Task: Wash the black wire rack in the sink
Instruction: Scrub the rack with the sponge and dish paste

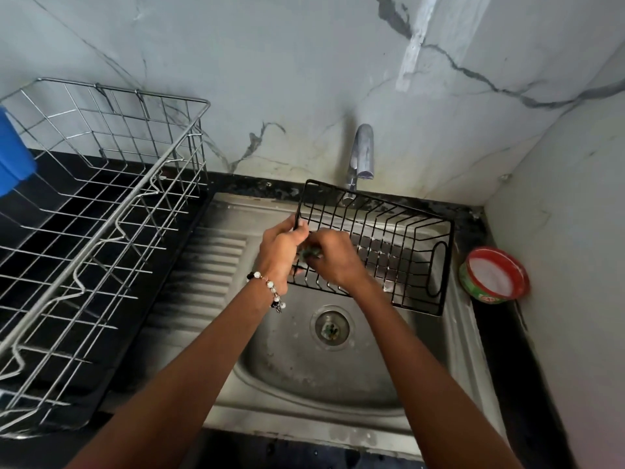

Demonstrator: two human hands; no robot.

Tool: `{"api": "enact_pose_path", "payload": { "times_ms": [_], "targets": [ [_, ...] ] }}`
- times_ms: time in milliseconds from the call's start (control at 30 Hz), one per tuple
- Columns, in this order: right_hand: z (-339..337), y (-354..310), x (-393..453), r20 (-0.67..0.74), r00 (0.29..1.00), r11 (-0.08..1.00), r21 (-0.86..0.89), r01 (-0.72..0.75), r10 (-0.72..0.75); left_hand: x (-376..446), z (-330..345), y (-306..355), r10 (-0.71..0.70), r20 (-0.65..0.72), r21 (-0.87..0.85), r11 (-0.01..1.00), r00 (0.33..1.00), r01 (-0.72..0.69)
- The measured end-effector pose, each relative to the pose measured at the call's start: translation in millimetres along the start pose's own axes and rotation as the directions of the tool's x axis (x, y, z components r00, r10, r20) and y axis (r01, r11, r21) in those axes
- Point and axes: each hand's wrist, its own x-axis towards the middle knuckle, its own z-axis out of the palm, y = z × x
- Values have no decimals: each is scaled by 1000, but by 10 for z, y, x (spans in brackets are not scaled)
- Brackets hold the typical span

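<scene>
The left hand (282,243) gripped the black wire rack (378,247) at its left end, above the sink (338,377). The right hand (333,257) pinched a green scrubber (309,253) there. The rack stretched away rightward.

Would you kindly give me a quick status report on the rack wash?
Left hand grips black wire rack at its left rim. Right hand holds a green scrubber on the wires. Rack over sink, tap dry. Nothing in the way.
</scene>
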Motion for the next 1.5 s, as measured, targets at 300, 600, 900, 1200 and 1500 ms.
{"api": "enact_pose_path", "payload": {
  "times_ms": [300, 600, 900, 1200, 1500],
  "targets": [
    [-280, 738, -286, 191, 953, 938, -303, -170, 235, 7, -152, 90, 51, -3, -43, 998, 999, -51],
    [-293, 802, -459, 120, 954, 730, -672, -125, 274, 45, -109, 140, 229, -21, -5, 973, 973, -229],
    [-22, 811, -442, 83, 919, 912, -184, -366, 385, -15, -79, 51, 453, 29, -7, 891, 891, -453],
    [199, 400, -461, -38, 949, 950, 1, -313, 313, -44, -4, -71, 403, 5, 23, 915, 915, -403],
    [139, 276, -526, -35, 997, 997, -23, 68, -69, -67, -19, -73, 429, 56, 100, 896, 901, -433]
  ]
}}
